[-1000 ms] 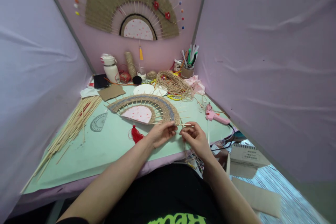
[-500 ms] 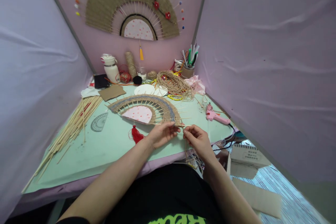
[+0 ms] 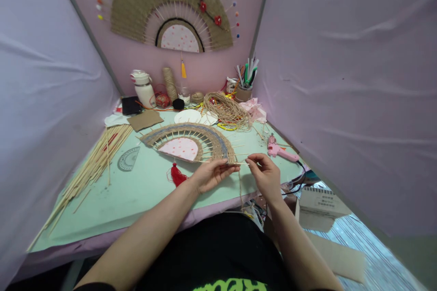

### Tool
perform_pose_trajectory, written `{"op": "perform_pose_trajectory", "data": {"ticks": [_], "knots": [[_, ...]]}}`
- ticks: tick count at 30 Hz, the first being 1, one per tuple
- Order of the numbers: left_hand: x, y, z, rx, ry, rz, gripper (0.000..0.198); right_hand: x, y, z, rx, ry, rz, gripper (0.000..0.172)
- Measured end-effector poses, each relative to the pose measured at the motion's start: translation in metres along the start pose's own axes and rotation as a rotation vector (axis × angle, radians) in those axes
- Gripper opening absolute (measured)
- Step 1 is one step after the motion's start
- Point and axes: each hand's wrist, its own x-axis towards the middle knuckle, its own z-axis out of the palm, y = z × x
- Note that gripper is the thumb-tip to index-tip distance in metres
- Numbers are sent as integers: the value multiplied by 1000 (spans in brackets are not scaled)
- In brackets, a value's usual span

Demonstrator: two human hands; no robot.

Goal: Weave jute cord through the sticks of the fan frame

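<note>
A half-round woven fan (image 3: 221,141) of tan twine with a grey-blue band lies on the table, its thin sticks poking out past the weave. Its lower right corner is held in my left hand (image 3: 213,175), thumb on top and fingers underneath. My right hand (image 3: 264,175) is closed in a pinch at the tip of the lowest stick (image 3: 243,163), just right of the weave. From that corner a loose strand of twine (image 3: 240,186) hangs over the table's front edge. A red tassel (image 3: 177,174) lies below the fan's dotted pink-and-white centre (image 3: 180,148).
Bundled sticks (image 3: 90,163) and a protractor (image 3: 129,159) lie left. A pink glue gun (image 3: 282,150) with a cord is at right. Behind the fan are coiled twine (image 3: 227,111), a white bottle (image 3: 143,88) and a tool cup (image 3: 244,94). A larger fan (image 3: 133,13) hangs behind.
My right hand has moved a little right, from beside the weave out to the stick's tip. The twine strand now hangs free of it. My left hand keeps its hold on the fan.
</note>
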Motion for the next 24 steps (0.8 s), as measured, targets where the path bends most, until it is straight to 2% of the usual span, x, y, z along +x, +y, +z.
{"op": "perform_pose_trajectory", "data": {"ticks": [3, 6, 9, 13, 17, 20, 24], "knots": [[-1, 0, 2, 3, 22, -6, 25, 6, -6, -8, -147, 15, -183, 9], [-1, 1, 2, 10, 58, -26, 26, 16, -14, -17, -248, -25, -346, 5], [-1, 1, 1, 15, 69, -48, 24, 29, -19, -20, -265, -98, -405, 6], [0, 0, -1, -2, 82, -50, 18, 46, -13, -19, -202, -204, -248, 11], [-2, -6, 4, -108, 177, -60, 16, 56, -1, -16, -106, -273, -38, 17], [-7, -14, 11, -203, 235, -81, 19, 53, 4, -12, -56, -285, 51, 21], [-11, -23, 20, -266, 298, -49, 13, 43, 7, -6, -14, -280, 129, 23]]}}
